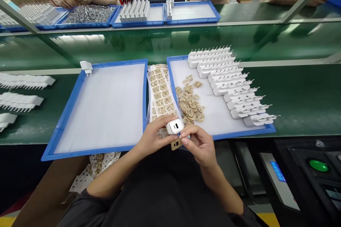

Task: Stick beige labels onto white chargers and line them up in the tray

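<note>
Low in the middle of the frame, the left hand [153, 136] grips a white plug [175, 126]. The right hand [198, 143] pinches a tan sticker [176, 144] just under it. Best to line up the edges, then press flat.

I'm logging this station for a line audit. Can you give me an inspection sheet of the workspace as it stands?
Surface: green bench with two blue trays.
Job's things: white charger and tan sticker between both hands; sticker sheets between trays; loose stickers and charger rows in right tray; left tray bears one charger on its rim.
Clutter: used sheets below the bench.
Grips: left hand holds the charger; right hand pinches the sticker.
Cables: nothing seen.
Surroundings: co-workers opposite; green button.
</note>
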### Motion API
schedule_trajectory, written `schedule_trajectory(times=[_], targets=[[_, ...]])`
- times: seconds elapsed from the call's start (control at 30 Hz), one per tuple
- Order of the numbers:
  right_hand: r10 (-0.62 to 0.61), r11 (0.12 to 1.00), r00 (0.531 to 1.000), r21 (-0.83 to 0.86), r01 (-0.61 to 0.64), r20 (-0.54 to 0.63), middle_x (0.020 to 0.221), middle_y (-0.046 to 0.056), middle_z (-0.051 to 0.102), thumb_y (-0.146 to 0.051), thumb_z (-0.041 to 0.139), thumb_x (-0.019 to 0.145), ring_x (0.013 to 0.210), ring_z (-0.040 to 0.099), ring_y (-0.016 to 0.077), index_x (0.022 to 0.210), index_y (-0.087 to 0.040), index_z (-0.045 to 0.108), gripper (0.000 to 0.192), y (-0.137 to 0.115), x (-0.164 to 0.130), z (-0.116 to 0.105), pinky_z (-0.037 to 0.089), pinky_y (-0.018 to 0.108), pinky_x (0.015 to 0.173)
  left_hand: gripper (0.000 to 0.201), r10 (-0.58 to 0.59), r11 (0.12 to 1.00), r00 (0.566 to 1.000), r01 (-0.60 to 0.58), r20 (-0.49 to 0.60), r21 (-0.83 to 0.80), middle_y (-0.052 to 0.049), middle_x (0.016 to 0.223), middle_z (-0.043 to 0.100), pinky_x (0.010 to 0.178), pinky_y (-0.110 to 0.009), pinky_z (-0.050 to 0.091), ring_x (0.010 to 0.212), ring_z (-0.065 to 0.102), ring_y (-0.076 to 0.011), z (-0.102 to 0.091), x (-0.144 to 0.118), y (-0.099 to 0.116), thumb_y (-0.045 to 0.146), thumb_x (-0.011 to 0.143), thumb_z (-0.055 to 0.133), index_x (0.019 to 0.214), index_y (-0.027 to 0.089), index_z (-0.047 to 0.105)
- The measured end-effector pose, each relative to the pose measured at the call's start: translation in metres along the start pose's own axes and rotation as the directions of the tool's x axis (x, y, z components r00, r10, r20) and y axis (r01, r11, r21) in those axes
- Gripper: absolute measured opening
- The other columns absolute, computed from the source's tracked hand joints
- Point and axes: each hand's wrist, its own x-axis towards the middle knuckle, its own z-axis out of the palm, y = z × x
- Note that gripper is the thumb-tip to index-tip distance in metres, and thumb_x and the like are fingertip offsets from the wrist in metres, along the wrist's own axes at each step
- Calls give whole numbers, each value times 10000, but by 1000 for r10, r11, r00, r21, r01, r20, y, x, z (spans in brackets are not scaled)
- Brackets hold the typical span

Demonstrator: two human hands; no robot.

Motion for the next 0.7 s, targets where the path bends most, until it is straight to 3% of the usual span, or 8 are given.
schedule_trajectory(times=[0.13, 0.23, 0.33, 0.7], targets=[[77, 997, 982, 4, -77, -173, 865, 8, 682, -241, 705, 902, 836, 642, 169, 914, -256, 713, 20, 2, 2, 4, 522, 286, 765, 415, 11, 999, 996, -7, -87, 47, -109, 1201, 738, 911, -361, 597, 1097, 714, -249, 1, -3, 3, 280, 864, 743, 1260, 212, 640], [89, 994, 955, -42, -105, -282, 857, 9, 678, -277, 718, 895, 829, 640, 170, 899, -246, 709, 32, 3, 9, 4, 524, 284, 765, 425, 69, 995, 993, -62, -100, 75, -102, 1197, 743, 960, -363, 582, 1108, 715, -240, 1, -4, 5, 226, 841, 758, 1248, 210, 636], [120, 989, 952, -44, -138, -282, 841, 10, 680, -308, 718, 894, 803, 640, 172, 892, -242, 701, 68, 3, 14, 4, 528, 284, 735, 427, 130, 987, 988, -120, -89, 109, -102, 1210, 739, 996, -380, 569, 1127, 708, -240, -1, -3, 6, 203, 834, 760, 1242, 217, 635], [116, 987, 960, -79, -140, -256, 856, 7, 698, -277, 730, 879, 840, 653, 178, 890, -249, 719, 31, 2, 15, 7, 536, 303, 798, 426, 180, 973, 982, -168, -62, 159, -102, 1225, 733, 1001, -401, 564, 1146, 697, -243, -2, 0, 6, 185, 849, 721, 1262, 235, 629]])
